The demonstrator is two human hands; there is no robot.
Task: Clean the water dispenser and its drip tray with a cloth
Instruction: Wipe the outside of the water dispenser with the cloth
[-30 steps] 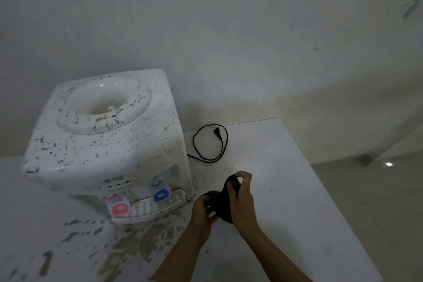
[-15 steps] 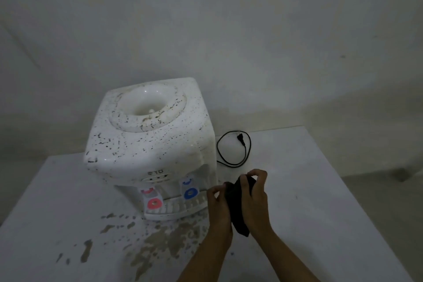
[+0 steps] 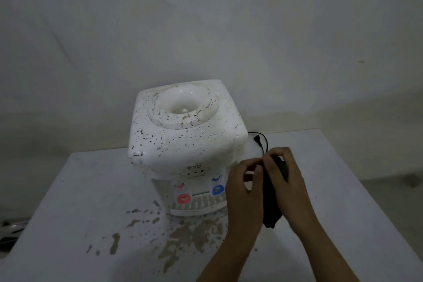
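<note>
Black cloth point(image 3: 272, 204), judged soft and light, is gripped between both hands, left hand point(image 3: 245, 192) and right hand point(image 3: 288, 181), right of the water dispenser point(image 3: 183, 142).

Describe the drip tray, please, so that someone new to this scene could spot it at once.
Find the white, dirt-speckled water dispenser standing on the pale table. At the foot of its front sits the drip tray, a shallow white ledge just below the red tap and blue tap. Its row of dark slots sets it apart.
</note>
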